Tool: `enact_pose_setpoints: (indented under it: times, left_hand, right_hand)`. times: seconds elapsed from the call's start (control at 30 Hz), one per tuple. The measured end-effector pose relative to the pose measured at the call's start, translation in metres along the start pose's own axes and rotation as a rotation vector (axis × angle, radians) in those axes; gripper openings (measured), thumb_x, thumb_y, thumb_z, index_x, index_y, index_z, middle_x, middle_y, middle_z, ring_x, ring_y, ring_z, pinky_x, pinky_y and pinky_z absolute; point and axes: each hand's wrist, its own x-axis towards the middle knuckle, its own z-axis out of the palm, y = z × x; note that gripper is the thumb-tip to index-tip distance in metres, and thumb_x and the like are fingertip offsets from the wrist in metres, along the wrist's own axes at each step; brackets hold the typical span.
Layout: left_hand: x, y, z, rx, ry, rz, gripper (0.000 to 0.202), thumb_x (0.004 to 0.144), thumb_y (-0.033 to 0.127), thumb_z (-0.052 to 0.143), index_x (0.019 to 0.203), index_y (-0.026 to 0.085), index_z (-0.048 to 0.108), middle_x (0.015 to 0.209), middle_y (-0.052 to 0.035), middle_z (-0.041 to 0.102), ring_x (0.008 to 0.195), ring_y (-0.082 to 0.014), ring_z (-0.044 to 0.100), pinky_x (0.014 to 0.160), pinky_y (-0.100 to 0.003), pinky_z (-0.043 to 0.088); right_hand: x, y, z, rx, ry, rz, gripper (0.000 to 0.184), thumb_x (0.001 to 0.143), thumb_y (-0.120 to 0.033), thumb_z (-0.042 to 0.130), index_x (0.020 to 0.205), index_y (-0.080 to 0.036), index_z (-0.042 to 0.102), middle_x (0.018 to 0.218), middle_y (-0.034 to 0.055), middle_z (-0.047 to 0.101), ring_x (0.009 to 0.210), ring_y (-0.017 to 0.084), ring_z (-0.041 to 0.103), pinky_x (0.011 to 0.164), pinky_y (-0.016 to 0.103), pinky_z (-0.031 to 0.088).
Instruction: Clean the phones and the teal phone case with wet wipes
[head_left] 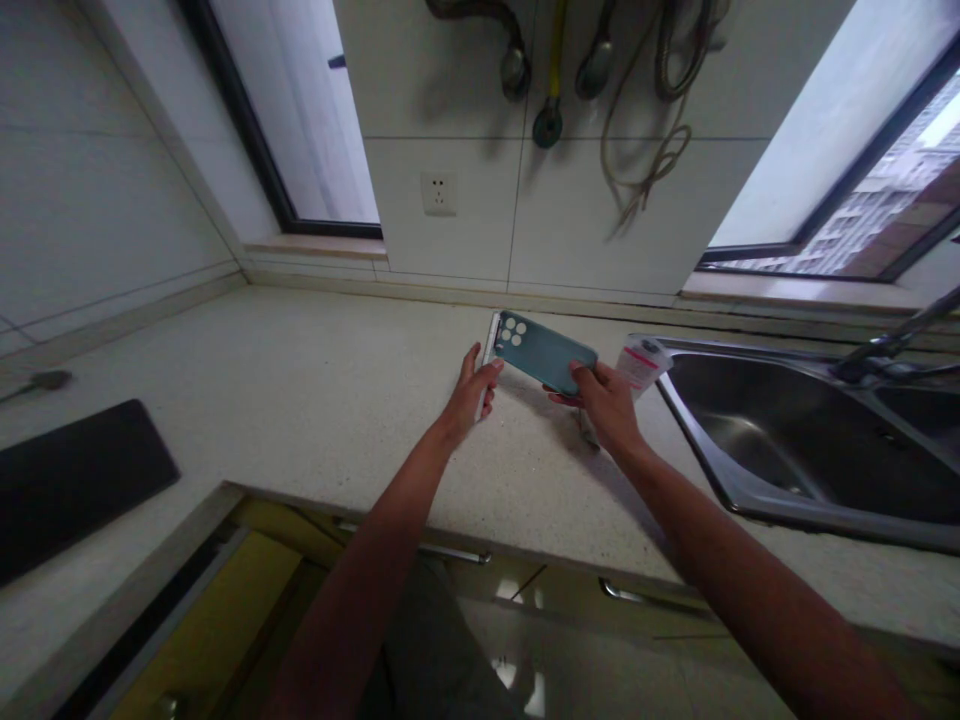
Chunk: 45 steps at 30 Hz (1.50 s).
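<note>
A teal phone case (541,352) with round camera cut-outs is held tilted above the speckled countertop (315,400). My right hand (604,402) grips its right end, thumb on top. My left hand (472,392) pinches a thin white phone-like slab (489,352) that stands on edge against the case's left end. Both hands have their fingers closed.
A small white packet with pink print (642,362) lies at the rim of the steel sink (795,440) on the right, with a faucet (892,345) over it. A black flat board (71,480) lies at the left. A wall socket (439,193) and hoses hang behind.
</note>
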Motion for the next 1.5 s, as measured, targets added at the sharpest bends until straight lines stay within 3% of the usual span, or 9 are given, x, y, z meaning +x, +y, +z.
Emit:
enact_pose_setpoints:
  times: [0.13,0.23,0.33,0.5,0.57,0.73,0.87,1.4,1.5]
  left_hand:
    - [-0.001,-0.001,-0.006,0.669,0.227,0.233,0.084,0.084,0.067,0.06,0.154,0.026,0.036,0.127,-0.0148,0.064,0.112,-0.0289,0.063,0.092,-0.04,0.049]
    - [-0.004,0.001,-0.007,0.929,0.277,0.213,0.079,0.086,0.071,0.055,0.149,0.025,0.047,0.133,-0.0162,0.063,0.122,-0.0327,0.06,0.1,-0.043,0.046]
    - [-0.005,0.006,-0.009,1.007,0.341,0.149,0.077,0.085,0.074,0.055,0.146,0.027,0.05,0.126,-0.0144,0.066,0.117,-0.0324,0.063,0.095,-0.042,0.048]
    - [-0.004,0.006,-0.018,1.186,0.472,0.049,0.074,0.084,0.072,0.055,0.142,0.025,0.053,0.115,-0.0177,0.066,0.104,-0.0348,0.067,0.084,-0.043,0.051]
    - [-0.004,0.002,-0.021,1.232,0.445,0.036,0.071,0.083,0.069,0.059,0.137,0.023,0.057,0.113,-0.0186,0.065,0.102,-0.0353,0.067,0.082,-0.043,0.051]
    - [-0.003,-0.005,-0.021,1.252,0.375,0.029,0.067,0.083,0.062,0.063,0.133,0.019,0.056,0.114,-0.0213,0.063,0.106,-0.0366,0.064,0.085,-0.044,0.05]
    - [-0.003,-0.007,-0.02,1.292,0.38,0.009,0.062,0.084,0.057,0.063,0.129,0.015,0.057,0.115,-0.0227,0.062,0.109,-0.0361,0.063,0.087,-0.044,0.049]
    - [-0.006,-0.02,-0.01,1.49,0.478,0.086,0.058,0.094,0.051,0.052,0.125,0.002,0.059,0.124,-0.0273,0.058,0.117,-0.0388,0.052,0.092,-0.048,0.043]
    - [-0.005,-0.022,-0.009,1.501,0.482,0.086,0.057,0.095,0.051,0.05,0.123,0.003,0.06,0.124,-0.0268,0.058,0.118,-0.0382,0.052,0.091,-0.047,0.043]
  right_hand:
    - [0.006,0.002,0.003,0.153,0.051,0.161,0.032,0.078,-0.046,0.07,0.082,-0.016,0.057,0.08,0.0045,0.065,0.066,0.018,0.069,0.061,0.032,0.065]
    - [0.009,0.004,0.002,0.209,0.112,0.214,0.021,0.078,-0.034,0.066,0.082,-0.018,0.054,0.082,0.0035,0.064,0.068,0.019,0.07,0.062,0.033,0.066]
    - [0.012,0.005,0.003,0.241,0.183,0.253,0.022,0.077,-0.024,0.061,0.096,-0.018,0.053,0.092,0.0038,0.066,0.073,0.019,0.071,0.066,0.035,0.066]
    - [0.013,0.016,0.003,0.07,0.161,0.263,0.076,0.075,-0.023,0.061,0.146,-0.024,0.032,0.114,0.009,0.064,0.067,0.018,0.071,0.063,0.037,0.065]
    - [0.011,0.023,0.002,-0.058,0.094,0.216,0.08,0.077,-0.028,0.062,0.15,-0.022,0.03,0.119,0.0126,0.063,0.068,0.019,0.071,0.061,0.037,0.063]
    - [0.006,0.023,-0.005,-0.527,-0.026,0.046,0.063,0.085,-0.038,0.058,0.143,-0.015,0.046,0.099,0.0128,0.072,0.068,0.02,0.068,0.065,0.034,0.058]
    - [0.004,0.012,-0.01,-0.773,-0.05,0.063,0.047,0.089,-0.038,0.054,0.132,-0.017,0.054,0.08,0.0061,0.072,0.066,0.019,0.067,0.069,0.031,0.052]
    - [0.0,0.007,-0.011,-1.228,-0.394,0.096,0.023,0.085,-0.028,0.055,0.097,-0.015,0.069,0.095,0.0145,0.073,0.08,0.022,0.068,0.063,0.028,0.043]
    - [-0.002,-0.001,-0.011,-1.231,-0.507,0.087,0.016,0.082,-0.028,0.058,0.08,-0.015,0.068,0.084,0.0129,0.073,0.072,0.021,0.067,0.06,0.027,0.042]
